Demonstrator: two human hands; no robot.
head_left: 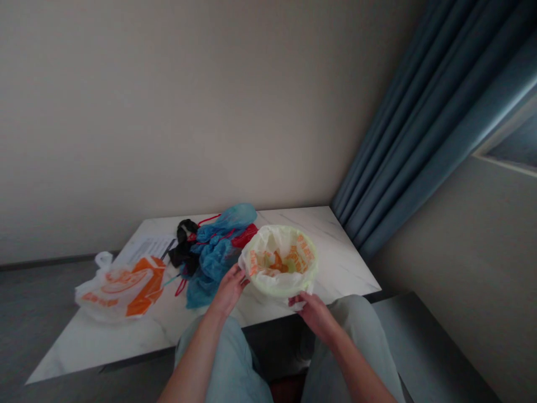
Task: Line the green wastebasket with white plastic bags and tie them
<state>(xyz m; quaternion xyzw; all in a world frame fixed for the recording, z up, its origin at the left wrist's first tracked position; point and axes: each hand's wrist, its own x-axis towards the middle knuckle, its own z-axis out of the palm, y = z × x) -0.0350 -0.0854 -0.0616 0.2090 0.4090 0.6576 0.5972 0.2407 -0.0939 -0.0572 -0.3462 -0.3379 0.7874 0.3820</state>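
Observation:
A pale green round bin stands on the white marble-patterned table in front of me. A white plastic bag with orange print lines it, its edge folded over the rim. My left hand is at the bin's left side, fingers closed on the bag's edge there. My right hand pinches a fold of the same bag below the front right of the rim. The fingertips of both hands are partly hidden by the plastic.
Blue plastic bags lie left of the bin, with a black bag and a red one. Farther left are a white-and-orange bag and a printed sheet. A blue curtain hangs right of the table.

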